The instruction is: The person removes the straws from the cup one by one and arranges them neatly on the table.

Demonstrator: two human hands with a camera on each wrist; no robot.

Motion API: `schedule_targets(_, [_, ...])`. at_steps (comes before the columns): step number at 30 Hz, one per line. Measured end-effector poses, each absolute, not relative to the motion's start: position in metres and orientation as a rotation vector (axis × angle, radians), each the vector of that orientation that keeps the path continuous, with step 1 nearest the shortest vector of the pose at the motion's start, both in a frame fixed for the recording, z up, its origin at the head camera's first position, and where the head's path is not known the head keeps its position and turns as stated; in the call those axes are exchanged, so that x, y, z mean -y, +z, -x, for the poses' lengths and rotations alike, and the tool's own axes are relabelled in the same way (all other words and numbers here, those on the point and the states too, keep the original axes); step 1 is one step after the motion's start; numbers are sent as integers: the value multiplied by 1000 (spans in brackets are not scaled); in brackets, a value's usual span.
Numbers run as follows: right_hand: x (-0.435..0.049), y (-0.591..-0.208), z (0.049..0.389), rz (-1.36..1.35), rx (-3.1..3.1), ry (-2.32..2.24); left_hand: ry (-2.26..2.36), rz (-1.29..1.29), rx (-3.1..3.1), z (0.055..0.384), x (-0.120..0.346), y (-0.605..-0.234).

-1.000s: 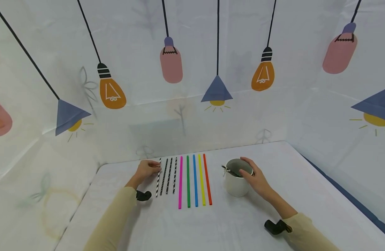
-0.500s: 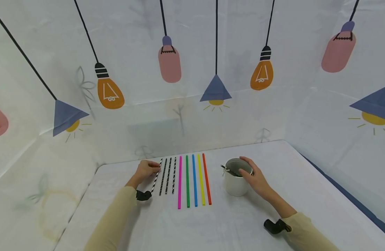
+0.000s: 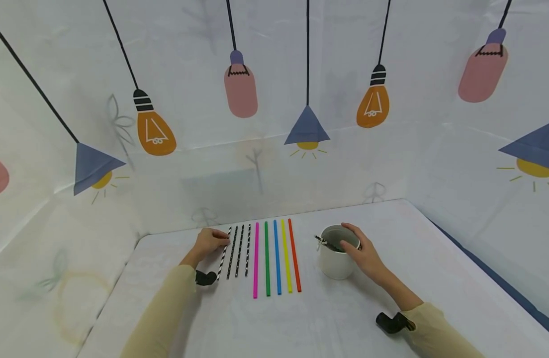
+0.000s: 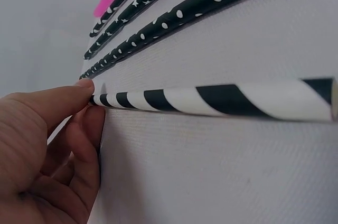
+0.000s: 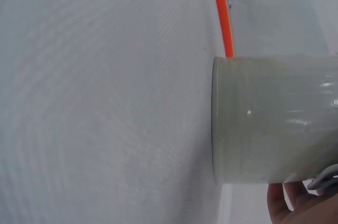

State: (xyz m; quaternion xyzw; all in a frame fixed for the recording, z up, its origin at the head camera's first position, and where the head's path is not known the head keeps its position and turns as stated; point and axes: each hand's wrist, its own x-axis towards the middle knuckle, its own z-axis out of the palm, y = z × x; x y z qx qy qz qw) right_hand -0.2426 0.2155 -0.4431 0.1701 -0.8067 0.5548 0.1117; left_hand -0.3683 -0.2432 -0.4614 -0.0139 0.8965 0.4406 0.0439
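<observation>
With thumb and fingertips, my left hand [image 3: 210,240] pinches the far end of a black-and-white striped straw [image 4: 227,100], which lies along the table at the left end of a row. Beside it are several black straws [image 3: 239,251] with white dots or stars. My right hand [image 3: 367,256] grips the right side of a white cylindrical pot [image 3: 334,266] by its rim, thumb on the near side and fingers round the back. In the right wrist view the pot [image 5: 274,123] stands on the table. A thin dark piece [image 3: 329,244] crosses the pot's left rim.
To the right of the patterned straws lie a pink straw [image 3: 255,263], a green straw [image 3: 267,263], a blue straw [image 3: 277,263], a yellow straw [image 3: 287,263] and a red straw [image 3: 295,258]. Behind the white table [image 3: 301,328] hangs a printed curtain [image 3: 203,129].
The striped straw's near end has swung left, then slightly back, while my left hand keeps its pinch. My right hand and the pot stay in place.
</observation>
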Motion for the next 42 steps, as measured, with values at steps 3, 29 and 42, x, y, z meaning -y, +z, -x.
schedule_targets(3, [-216, -443, 242, -497, 2370, 1625, 1332, 30, -2747, 368, 243, -461])
schedule_targets(29, [-213, -441, 241, -467, 2362, 1635, 1293, 44, -2785, 370, 241, -465])
schedule_targets(42, [-214, -441, 238, -476, 2361, 1628, 1289, 95, -2814, 369, 242, -469])
